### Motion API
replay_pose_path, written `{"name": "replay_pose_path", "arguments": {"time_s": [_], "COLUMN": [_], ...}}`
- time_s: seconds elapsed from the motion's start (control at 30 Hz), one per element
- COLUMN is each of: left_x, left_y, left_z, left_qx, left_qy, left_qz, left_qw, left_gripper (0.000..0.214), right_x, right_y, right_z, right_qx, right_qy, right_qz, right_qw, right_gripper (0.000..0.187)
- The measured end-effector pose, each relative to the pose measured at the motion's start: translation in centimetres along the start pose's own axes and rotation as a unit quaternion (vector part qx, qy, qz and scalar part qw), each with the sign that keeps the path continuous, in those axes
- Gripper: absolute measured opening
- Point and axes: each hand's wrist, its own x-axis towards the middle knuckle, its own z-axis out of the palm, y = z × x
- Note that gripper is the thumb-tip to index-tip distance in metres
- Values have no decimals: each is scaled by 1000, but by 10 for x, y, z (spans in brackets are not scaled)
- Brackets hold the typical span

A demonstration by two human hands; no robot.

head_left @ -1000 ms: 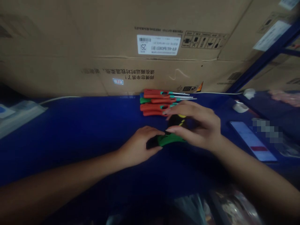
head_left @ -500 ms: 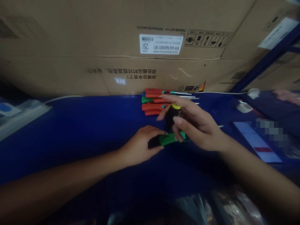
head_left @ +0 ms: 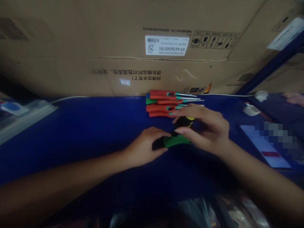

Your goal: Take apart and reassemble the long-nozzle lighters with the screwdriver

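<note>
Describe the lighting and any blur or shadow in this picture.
Head view: dim overall, with the near part of the blue surface deep in shadow; head view: the centre label stands out pale, its print soft; head view: the black-and-yellow tool looks murky, while the held green tool shows more clearly; head view: a pixelated patch masks detail beside the phone.

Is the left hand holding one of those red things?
No, the left hand holds a green thing by its dark end, while the red things lie farther back.
</note>
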Motion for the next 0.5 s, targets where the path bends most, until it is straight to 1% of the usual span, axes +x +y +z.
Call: {"name": "replay_pose_path", "arguments": {"time_s": [0.03,0.07,0.1,0.13,0.2,0.23,0.27,0.3,0.33,0.4,0.43,0.47,0.5], "left_x": [0,0,0,0,0,0,-1,-1,-1,-1,-1,-1,-1], "left_y": [0,0,-1,-1,-1,-1,-2,-2,-2,-1,-1,-1,-1], "left_z": [0,0,0,0,1,1,1,1,1,1,1,0,0], "left_qx": [1,1,2,2,3,5,6,7,7,6,4,3,3], "left_qy": [0,1,-1,-3,-3,-3,-3,-2,-2,-3,-3,-2,-1], "left_qz": [3,5,6,6,6,6,6,6,6,4,3,1,-1], "left_qw": [1000,1000,1000,1000,1000,1000,1000,1000,1000,1000,1000,1000,1000], "left_gripper": [35,35,35,34,32,32,33,34,35,36,35,33,31], "right_x": [0,-1,0,0,2,3,4,5,5,4,3,3,3], "right_y": [1,1,1,0,-2,-3,-3,-3,-3,-2,-2,-3,-3], "right_z": [0,-1,-1,-1,-2,-3,-3,-3,-3,-2,-1,-1,0], "right_qx": [-43,-74,-84,-70,5,39,53,42,9,-73,-94,-89,-61], "right_qy": [26,39,34,11,-56,-76,-77,-65,-40,10,17,11,-5], "right_qz": [-30,-45,-36,-7,63,81,76,52,11,-62,-73,-58,-25], "right_qw": [998,995,995,997,996,993,993,996,999,995,993,994,998], "right_gripper": [36,37,37,38,43,44,43,42,43,46,45,42,39]}}
